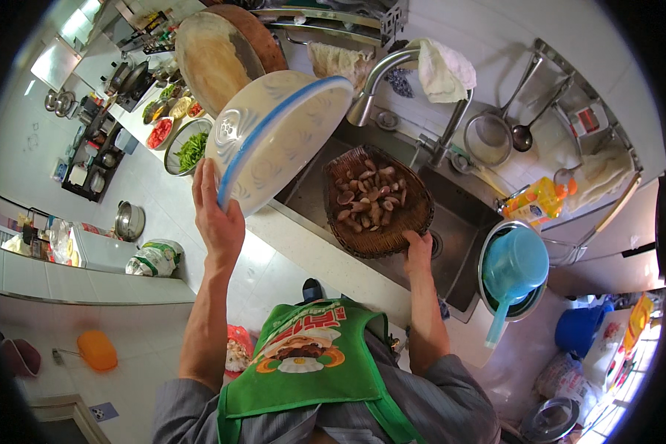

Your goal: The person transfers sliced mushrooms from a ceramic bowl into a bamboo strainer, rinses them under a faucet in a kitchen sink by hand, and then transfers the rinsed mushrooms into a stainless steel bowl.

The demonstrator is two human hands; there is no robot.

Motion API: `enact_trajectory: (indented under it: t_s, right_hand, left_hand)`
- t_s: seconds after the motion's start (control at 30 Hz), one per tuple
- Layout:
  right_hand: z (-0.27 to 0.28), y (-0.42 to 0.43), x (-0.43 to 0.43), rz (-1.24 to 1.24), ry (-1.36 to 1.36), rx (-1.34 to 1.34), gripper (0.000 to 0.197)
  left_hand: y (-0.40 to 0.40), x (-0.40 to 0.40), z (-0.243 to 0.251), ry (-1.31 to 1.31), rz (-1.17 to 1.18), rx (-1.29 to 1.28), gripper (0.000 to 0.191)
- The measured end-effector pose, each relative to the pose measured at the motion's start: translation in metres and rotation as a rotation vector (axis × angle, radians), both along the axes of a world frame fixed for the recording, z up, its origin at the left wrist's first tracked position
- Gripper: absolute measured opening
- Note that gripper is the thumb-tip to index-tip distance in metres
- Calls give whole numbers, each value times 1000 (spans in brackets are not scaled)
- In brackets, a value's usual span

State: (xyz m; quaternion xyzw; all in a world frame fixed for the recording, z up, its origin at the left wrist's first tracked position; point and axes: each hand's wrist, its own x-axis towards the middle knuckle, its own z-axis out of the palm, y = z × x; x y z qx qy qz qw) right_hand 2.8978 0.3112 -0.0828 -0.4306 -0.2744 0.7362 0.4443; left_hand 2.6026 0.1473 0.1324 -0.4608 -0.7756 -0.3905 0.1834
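My left hand (218,222) grips the blue rim of a large cream plastic basin (272,133), which is tipped on its side with its mouth facing right and downward. The basin's inside shows no contents. My right hand (419,252) holds the near edge of a dark brown wicker basket (361,241) over the stainless steel sink (311,194). Brown mushroom-like pieces (374,194) lie heaped in the basket. The curved faucet (361,108) hangs between the basin and the basket; I see no water running from it.
A blue plastic dipper (516,261) rests on a metal bowl (484,266) right of the sink. An orange detergent bottle (535,202) lies behind it. A strainer (488,139) and ladle (521,137) hang on the wall. Cut greens fill a colander (169,152) at left.
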Motion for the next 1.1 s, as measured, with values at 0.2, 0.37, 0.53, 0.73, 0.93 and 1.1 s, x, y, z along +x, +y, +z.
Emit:
enact_trajectory:
  t_s: [0.2, 0.37, 0.53, 0.73, 0.93, 1.1]
  right_hand:
    - [-4, 6, 3, -14, -159, 0, 40]
    - [-26, 2, 14, -69, -97, -48, 38]
    - [-14, 1, 16, -54, -50, -17, 37]
    - [-34, 0, 33, -112, -168, -77, 43]
    - [-36, -8, 37, -177, -225, -107, 49]
    - [-44, -9, 45, -195, -275, -192, 53]
  left_hand:
    - [-4, -3, -7, 41, 32, -28, 76]
    - [0, -2, -4, 38, 19, -14, 76]
    - [-7, -6, -8, 41, 34, -29, 77]
    - [-2, -4, -4, 7, -13, 3, 78]
    - [-6, -12, -10, 25, -31, 8, 77]
    - [-11, -19, -10, 21, -58, 24, 76]
